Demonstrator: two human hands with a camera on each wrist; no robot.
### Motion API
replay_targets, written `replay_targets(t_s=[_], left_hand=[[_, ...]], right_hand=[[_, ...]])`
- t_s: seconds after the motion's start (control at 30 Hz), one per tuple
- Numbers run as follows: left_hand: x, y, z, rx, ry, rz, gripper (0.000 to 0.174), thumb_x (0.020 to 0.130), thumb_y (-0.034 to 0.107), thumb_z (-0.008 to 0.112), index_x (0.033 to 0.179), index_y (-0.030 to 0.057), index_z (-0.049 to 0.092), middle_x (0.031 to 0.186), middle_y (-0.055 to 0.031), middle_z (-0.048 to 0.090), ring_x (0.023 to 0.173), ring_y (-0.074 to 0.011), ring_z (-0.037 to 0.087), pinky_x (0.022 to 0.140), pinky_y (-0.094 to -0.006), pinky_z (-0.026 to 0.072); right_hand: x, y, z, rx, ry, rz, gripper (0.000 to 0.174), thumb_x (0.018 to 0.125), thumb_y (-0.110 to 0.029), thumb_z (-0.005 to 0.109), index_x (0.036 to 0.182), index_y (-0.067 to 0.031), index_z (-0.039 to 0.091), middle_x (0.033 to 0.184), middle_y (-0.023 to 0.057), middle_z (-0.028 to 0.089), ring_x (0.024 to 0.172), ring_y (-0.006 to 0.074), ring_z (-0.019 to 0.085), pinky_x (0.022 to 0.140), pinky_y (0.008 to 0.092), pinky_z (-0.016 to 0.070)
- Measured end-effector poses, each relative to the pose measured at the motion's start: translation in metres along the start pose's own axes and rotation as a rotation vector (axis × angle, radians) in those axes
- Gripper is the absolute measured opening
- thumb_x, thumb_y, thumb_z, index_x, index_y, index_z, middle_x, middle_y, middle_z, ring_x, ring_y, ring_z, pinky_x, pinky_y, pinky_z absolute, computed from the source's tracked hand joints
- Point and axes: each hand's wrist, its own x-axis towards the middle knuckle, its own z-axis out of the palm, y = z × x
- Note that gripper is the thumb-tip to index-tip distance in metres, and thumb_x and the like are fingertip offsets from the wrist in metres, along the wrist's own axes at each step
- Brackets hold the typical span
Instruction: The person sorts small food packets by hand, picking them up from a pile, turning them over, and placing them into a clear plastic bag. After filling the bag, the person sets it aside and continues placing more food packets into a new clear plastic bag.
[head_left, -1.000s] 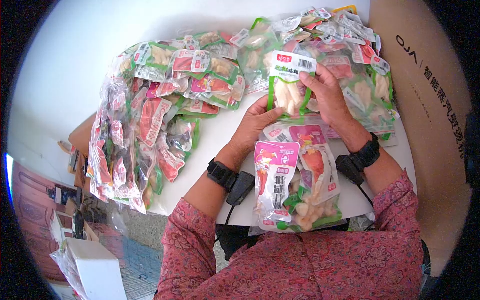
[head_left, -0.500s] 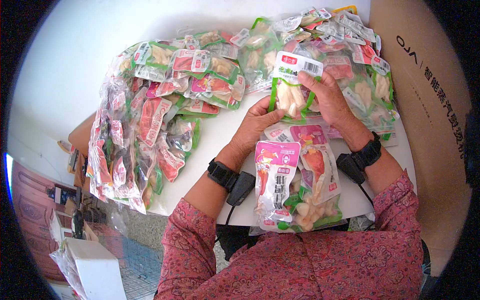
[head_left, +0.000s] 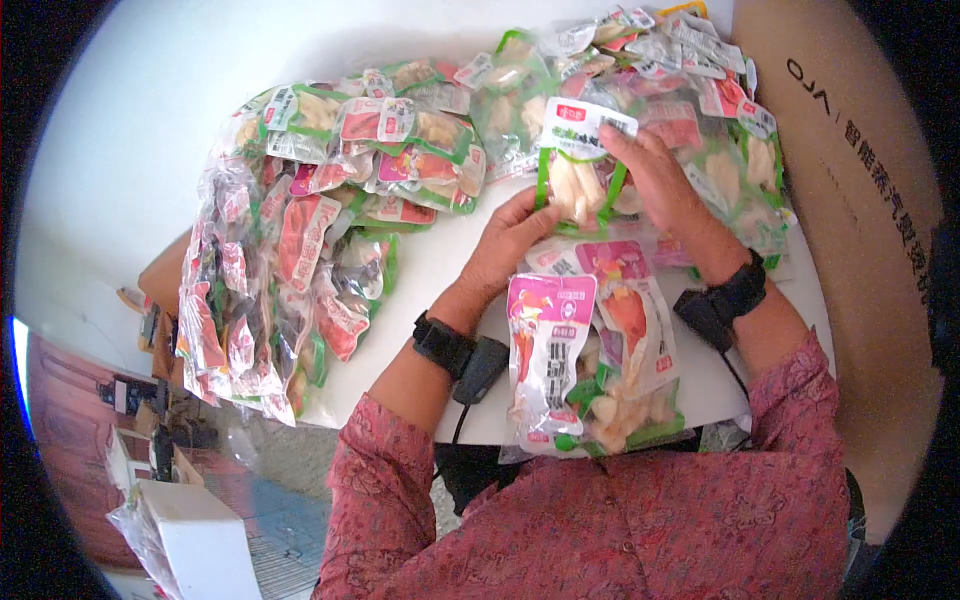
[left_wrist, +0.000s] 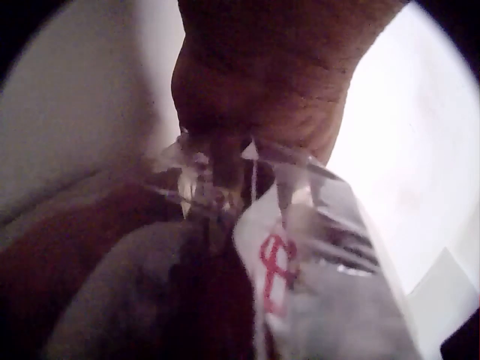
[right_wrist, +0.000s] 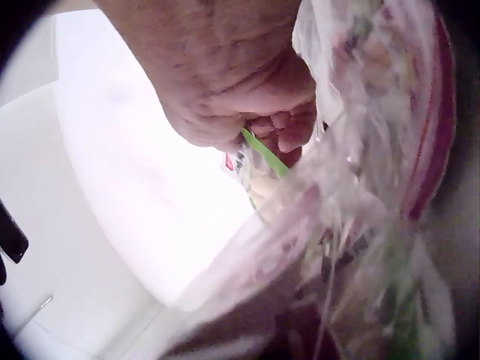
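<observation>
In the head view, both hands hold up a small sealed snack packet (head_left: 577, 190) with a white top, a green border and pale meat pieces in its window. My left hand (head_left: 500, 245) pinches its lower left corner, thumb in front. The right hand (head_left: 660, 178) pinches the upper right corner, its thumb over the printed barcode. Below them lies a clear bag (head_left: 655, 385) of mixed packets, with a pink and white packet (head_left: 552, 350) at its left. In the right wrist view, the packet's green edge (right_wrist: 264, 150) shows below the right hand; the left wrist view is dim.
A large heap of bagged packets (head_left: 310, 240) covers the left of the white table (head_left: 400, 330). Another heap (head_left: 690, 110) lies behind the right hand. A tall cardboard box (head_left: 840, 250) stands along the right edge. A white box (head_left: 200, 540) sits lower left, off the table.
The packet has shifted slightly right and then back left, tilting a little between the fingers. Both hands keep their hold on it. The head view has moved slightly.
</observation>
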Motion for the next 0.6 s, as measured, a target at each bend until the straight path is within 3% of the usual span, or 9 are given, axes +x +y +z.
replay_targets(t_s=[0.07,0.1,0.13,0.27,0.33,0.4,0.47,0.53,0.6], left_hand=[[-0.001,0.004,-0.003,0.389,0.073,0.030,0.034,0.088,0.023,0.048,0.116,0.0031,0.048,0.099,-0.0040,0.056,0.087,-0.0115,0.052,0.075,-0.0256,0.0429],[-0.001,0.008,-0.004,0.591,0.099,0.049,0.037,0.088,0.029,0.046,0.116,0.0035,0.048,0.098,-0.0022,0.055,0.087,-0.0110,0.050,0.076,-0.0256,0.0403],[-0.001,0.011,-0.005,0.602,0.091,0.034,0.037,0.088,0.029,0.046,0.116,0.0035,0.048,0.098,-0.0022,0.055,0.087,-0.0110,0.050,0.076,-0.0256,0.0403],[0.001,0.026,-0.006,0.970,0.145,0.092,0.028,0.086,0.026,0.051,0.100,0.0024,0.057,0.086,-0.0020,0.056,0.078,-0.0086,0.049,0.070,-0.0231,0.0398],[-0.002,0.043,-0.004,1.172,-0.022,-0.046,0.020,0.085,0.020,0.054,0.088,0.0007,0.058,0.076,0.0005,0.055,0.072,-0.0068,0.048,0.066,-0.0220,0.0398],[-0.004,0.047,-0.002,1.085,-0.042,0.145,0.013,0.084,0.013,0.055,0.081,0.0008,0.058,0.072,0.0026,0.053,0.070,-0.0051,0.047,0.064,-0.0205,0.0394],[-0.009,0.066,0.019,0.812,0.096,0.338,0.008,0.082,0.007,0.056,0.081,-0.0003,0.057,0.069,0.0012,0.053,0.067,-0.0044,0.046,0.062,-0.0207,0.0408],[-0.018,0.078,0.038,0.828,0.090,0.397,0.005,0.082,0.005,0.057,0.082,-0.0005,0.057,0.073,0.0007,0.054,0.070,-0.0048,0.047,0.064,-0.0194,0.0409],[-0.024,0.088,0.054,0.960,0.032,0.542,0.006,0.081,0.005,0.059,0.084,-0.0005,0.057,0.077,-0.0010,0.055,0.072,-0.0062,0.049,0.064,-0.0188,0.0408]], right_hand=[[0.003,0.005,-0.008,-0.105,-0.057,0.081,0.038,0.086,-0.036,0.046,0.094,-0.0004,0.058,0.073,0.0052,0.059,0.067,0.0165,0.054,0.065,0.0312,0.0436],[0.008,0.011,-0.013,-0.226,-0.038,-0.066,0.036,0.086,-0.034,0.047,0.094,-0.0009,0.058,0.070,0.0051,0.059,0.063,0.0161,0.054,0.061,0.0305,0.0436],[0.014,0.015,-0.020,-0.349,-0.017,-0.216,0.034,0.086,-0.033,0.048,0.095,-0.0015,0.058,0.066,0.0051,0.058,0.059,0.0157,0.053,0.057,0.0298,0.0436],[0.026,0.009,-0.048,-0.508,0.122,-0.219,0.032,0.085,-0.029,0.049,0.098,-0.0011,0.057,0.069,0.0075,0.059,0.056,0.0141,0.055,0.049,0.0270,0.0445],[0.021,-0.012,-0.051,-0.216,0.227,-0.055,0.033,0.087,-0.031,0.048,0.102,-0.0019,0.055,0.079,0.0026,0.059,0.068,0.0073,0.056,0.053,0.0229,0.0483],[0.031,-0.004,-0.062,-0.160,0.178,-0.067,0.033,0.087,-0.030,0.048,0.105,-0.0024,0.053,0.081,0.0033,0.059,0.068,0.0076,0.057,0.049,0.0228,0.0498],[0.033,0.001,-0.058,-0.051,0.266,-0.160,0.032,0.084,-0.028,0.051,0.102,-0.0015,0.054,0.063,0.0054,0.056,0.042,0.0129,0.051,0.038,0.0259,0.0443],[0.021,-0.019,-0.051,0.014,0.218,-0.113,0.030,0.085,-0.025,0.050,0.105,-0.0024,0.053,0.071,0.0056,0.059,0.049,0.0125,0.055,0.042,0.0247,0.0459],[0.010,-0.043,-0.042,0.361,0.167,-0.032,0.016,0.085,-0.010,0.048,0.096,-0.0010,0.054,0.078,0.0095,0.059,0.070,0.0185,0.057,0.062,0.0274,0.0460]])
